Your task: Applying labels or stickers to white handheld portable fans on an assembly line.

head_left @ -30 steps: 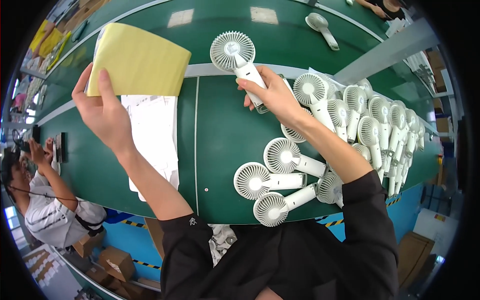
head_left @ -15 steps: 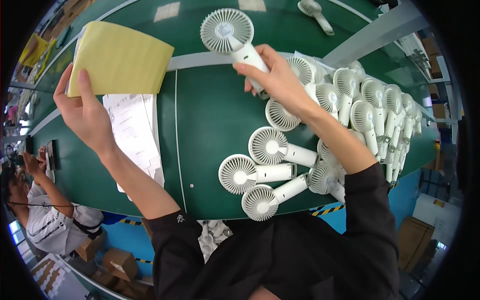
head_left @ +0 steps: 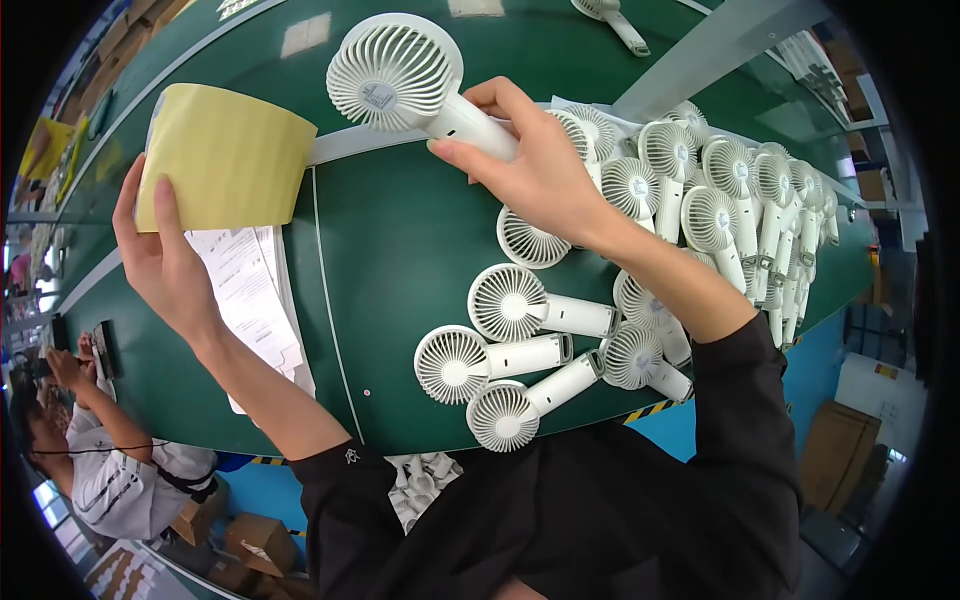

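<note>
One white handheld fan (head_left: 395,60) is up off the table (head_left: 390,250), tilted so that its round head points away to the left and its handle (head_left: 475,128) runs back into the right hand (head_left: 545,170). A small silvery label (head_left: 379,95) sits on its hub. The right fingers are closed around the handle, thumb on the near side, all clear of the grille. To the left of the held fan and apart from it, the left hand (head_left: 170,270) pinches a curled yellow sheet (head_left: 228,160), thumb on its face and fingers behind; whether it is one layer or several I cannot tell.

The step in hand, I judge, is presenting the fan with its labelled hub in view while the other hand carries the sheet. A next move would call for a firm hold on the handle, fingertips off the hub, and the sheet steadied against its curl.

Nearer the person than the held fan, three loose fans (head_left: 452,368) lie close together. To its right spreads a crowded group of fans (head_left: 713,218); below and left, printed papers (head_left: 245,290). Beyond it, farther right, lies a lone fan (head_left: 625,32). Far left, a co-worker (head_left: 110,490) sits.
</note>
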Demonstrator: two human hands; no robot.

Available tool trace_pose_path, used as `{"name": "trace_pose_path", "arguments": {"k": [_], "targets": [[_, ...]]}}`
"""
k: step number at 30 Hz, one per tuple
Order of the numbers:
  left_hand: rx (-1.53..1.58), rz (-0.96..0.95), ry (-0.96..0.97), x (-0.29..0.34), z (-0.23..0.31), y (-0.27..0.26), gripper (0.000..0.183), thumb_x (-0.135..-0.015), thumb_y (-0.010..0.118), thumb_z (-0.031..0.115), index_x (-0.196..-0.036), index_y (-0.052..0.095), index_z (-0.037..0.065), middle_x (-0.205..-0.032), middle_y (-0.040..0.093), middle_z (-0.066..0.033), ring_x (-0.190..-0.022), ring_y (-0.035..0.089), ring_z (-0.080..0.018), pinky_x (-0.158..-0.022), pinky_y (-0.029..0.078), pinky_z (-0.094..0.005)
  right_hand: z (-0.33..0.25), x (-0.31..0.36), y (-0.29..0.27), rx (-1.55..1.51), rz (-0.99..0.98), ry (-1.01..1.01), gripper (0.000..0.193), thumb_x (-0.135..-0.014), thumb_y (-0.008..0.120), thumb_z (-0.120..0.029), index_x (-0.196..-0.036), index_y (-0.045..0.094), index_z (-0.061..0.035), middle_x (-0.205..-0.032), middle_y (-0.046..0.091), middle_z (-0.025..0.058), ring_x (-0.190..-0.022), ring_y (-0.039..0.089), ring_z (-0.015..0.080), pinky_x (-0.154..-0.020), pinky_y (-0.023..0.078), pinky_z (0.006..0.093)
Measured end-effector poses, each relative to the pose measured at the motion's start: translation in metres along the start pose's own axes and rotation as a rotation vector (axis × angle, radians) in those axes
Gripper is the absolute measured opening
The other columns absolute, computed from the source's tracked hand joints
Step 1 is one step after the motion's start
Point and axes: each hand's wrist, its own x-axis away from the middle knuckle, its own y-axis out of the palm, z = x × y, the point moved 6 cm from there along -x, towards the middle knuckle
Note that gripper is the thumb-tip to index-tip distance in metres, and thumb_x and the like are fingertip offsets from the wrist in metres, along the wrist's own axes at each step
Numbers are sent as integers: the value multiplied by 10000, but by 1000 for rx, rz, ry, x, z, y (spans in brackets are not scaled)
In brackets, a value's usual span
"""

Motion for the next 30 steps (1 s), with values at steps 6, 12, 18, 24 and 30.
{"name": "trace_pose_path", "arguments": {"k": [6, 12, 18, 24, 30], "targets": [[5, 1, -44, 1, -5, 1, 365, -992, 625, 182, -1289, 564, -22, -1125, 702, -139, -962, 685, -150, -853, 510, -249, -2, -1, -6, 143, 63, -96, 397, -888, 756, -245, -1145, 562, -12, -964, 696, 105, -755, 664, 148, -665, 529, 288], [-4, 29, -37, -1, -9, -6, 335, -999, 610, 160, -1280, 574, -19, -1126, 700, -129, -983, 680, -153, -866, 505, -245, 5, -10, 3, 164, -42, 37, 419, -895, 738, -270, -1173, 554, -17, -944, 693, 103, -703, 664, 139, -604, 530, 274], [75, 24, -10, -4, -16, 2, 322, -1007, 592, 149, -1281, 576, -20, -1128, 702, -118, -979, 682, -148, -850, 507, -238, 75, -69, 49, -470, -435, 515, 440, -948, 663, -289, -1192, 544, 57, -908, 670, 115, -688, 649, 158, -638, 528, 299], [-19, 23, -67, -1, -9, -9, 337, -1006, 602, 182, -1283, 582, -9, -1083, 718, -126, -955, 690, -140, -847, 500, -222, 40, -97, -20, 575, -173, -159, 321, -922, 604, -141, -1184, 583, 42, -1170, 629, 183, -1047, 619, 329, -902, 503, 394], [20, 31, 10, 1, -9, -11, 335, -1002, 609, 191, -1287, 595, 15, -1033, 730, -116, -915, 691, -121, -791, 499, -207, 17, -10, -24, 1198, -652, -363, 273, -872, 654, -173, -1044, 609, 34, -1009, 632, 189, -976, 623, 316, -841, 497, 412]]}}
